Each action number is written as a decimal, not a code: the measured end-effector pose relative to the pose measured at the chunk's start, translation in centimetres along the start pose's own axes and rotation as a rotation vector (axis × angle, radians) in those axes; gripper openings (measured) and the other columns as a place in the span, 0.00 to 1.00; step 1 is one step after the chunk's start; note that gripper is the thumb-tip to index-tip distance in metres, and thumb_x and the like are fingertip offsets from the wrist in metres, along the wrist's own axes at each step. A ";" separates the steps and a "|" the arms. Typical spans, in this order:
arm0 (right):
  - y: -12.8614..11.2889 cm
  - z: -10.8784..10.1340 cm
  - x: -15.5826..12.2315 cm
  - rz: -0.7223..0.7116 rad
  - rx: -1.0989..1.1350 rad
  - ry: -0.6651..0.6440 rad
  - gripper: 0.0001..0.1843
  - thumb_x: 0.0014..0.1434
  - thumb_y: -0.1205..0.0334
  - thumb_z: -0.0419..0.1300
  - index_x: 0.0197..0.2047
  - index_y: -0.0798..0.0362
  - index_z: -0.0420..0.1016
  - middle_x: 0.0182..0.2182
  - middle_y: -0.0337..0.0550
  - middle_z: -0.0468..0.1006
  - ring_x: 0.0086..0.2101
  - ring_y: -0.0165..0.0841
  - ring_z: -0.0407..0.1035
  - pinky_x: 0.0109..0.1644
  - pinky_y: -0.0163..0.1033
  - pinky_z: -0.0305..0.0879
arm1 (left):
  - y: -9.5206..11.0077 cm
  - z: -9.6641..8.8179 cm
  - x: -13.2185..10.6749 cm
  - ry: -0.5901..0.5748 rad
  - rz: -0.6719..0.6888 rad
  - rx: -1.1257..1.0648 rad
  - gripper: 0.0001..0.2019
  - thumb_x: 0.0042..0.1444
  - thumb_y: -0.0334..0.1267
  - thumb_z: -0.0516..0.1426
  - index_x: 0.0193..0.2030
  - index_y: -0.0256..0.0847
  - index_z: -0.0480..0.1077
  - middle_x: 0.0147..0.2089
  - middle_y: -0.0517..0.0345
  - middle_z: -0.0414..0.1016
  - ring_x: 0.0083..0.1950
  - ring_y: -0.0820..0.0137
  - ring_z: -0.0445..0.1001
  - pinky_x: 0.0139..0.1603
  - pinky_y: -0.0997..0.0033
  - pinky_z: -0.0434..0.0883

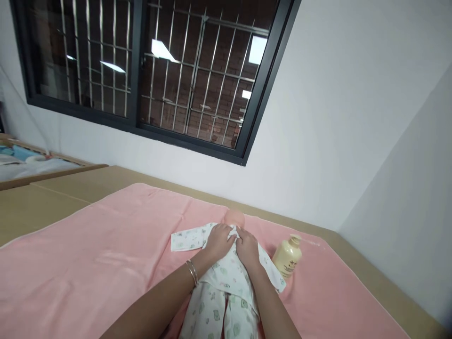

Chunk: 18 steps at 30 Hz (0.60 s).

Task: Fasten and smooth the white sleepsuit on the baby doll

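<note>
A baby doll (pixel 234 217) lies on its back on a pink blanket (pixel 134 226), its head toward the wall. It wears a white long-sleeved top (pixel 229 270) with a small green print and matching pants (pixel 208 308). My left hand (pixel 219 241), below two silver bangles, is closed on the top near the collar. Opposite it, my right hand (pixel 247 247) is closed on the other side of the neckline. The fingertips of both hands nearly meet at the doll's neck, and they partly hide the collar. One sleeve stretches out to the left; the other angles down to the right.
A pale yellow pump bottle (pixel 287 256) stands on the blanket just right of the doll's sleeve. Tan board (pixel 116 176) borders the blanket, with a white wall and a barred window (pixel 197 70) behind. A wooden-edged bin (pixel 45 165) holding cloths is at far left.
</note>
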State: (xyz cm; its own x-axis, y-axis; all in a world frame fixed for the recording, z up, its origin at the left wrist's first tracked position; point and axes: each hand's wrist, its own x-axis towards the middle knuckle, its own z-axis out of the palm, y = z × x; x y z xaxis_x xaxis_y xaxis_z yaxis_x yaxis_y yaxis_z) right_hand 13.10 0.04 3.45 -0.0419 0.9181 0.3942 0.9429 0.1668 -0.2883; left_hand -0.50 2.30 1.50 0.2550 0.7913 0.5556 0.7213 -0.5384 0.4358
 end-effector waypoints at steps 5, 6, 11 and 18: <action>-0.2 0.2 -0.6 0.080 0.005 0.080 0.23 0.58 0.69 0.46 0.48 0.52 0.78 0.49 0.46 0.76 0.50 0.37 0.68 0.56 0.37 0.56 | 0.4 0.5 -0.5 0.109 -0.128 0.032 0.15 0.64 0.42 0.46 0.37 0.41 0.72 0.40 0.52 0.77 0.46 0.61 0.72 0.50 0.61 0.65; -0.3 0.2 -0.7 0.126 0.002 0.088 0.22 0.58 0.68 0.46 0.46 0.52 0.79 0.48 0.46 0.77 0.49 0.38 0.68 0.54 0.37 0.57 | 0.5 0.5 -0.5 0.119 -0.162 0.034 0.16 0.65 0.43 0.46 0.37 0.41 0.72 0.40 0.51 0.77 0.46 0.61 0.72 0.50 0.61 0.64; -0.4 0.3 -0.7 0.175 -0.010 0.084 0.24 0.60 0.65 0.44 0.50 0.55 0.76 0.51 0.50 0.75 0.53 0.41 0.66 0.59 0.43 0.54 | 0.2 0.5 -0.1 0.068 -0.208 0.018 0.16 0.63 0.46 0.48 0.45 0.41 0.73 0.46 0.51 0.77 0.53 0.60 0.71 0.56 0.60 0.62; 0.3 0.3 -0.1 0.031 0.041 0.036 0.27 0.60 0.66 0.43 0.59 0.52 0.71 0.55 0.47 0.72 0.56 0.39 0.63 0.63 0.46 0.48 | -0.5 0.7 0.1 0.046 -0.059 -0.113 0.14 0.62 0.40 0.49 0.48 0.46 0.73 0.51 0.56 0.76 0.54 0.64 0.70 0.60 0.61 0.60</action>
State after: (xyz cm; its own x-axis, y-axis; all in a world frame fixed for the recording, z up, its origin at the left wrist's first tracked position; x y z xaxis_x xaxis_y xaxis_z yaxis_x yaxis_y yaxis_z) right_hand 13.28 0.08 3.08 0.0002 0.9097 0.4153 0.9292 0.1533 -0.3364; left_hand -0.34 2.84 0.82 0.1824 0.8099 0.5575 0.6565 -0.5224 0.5441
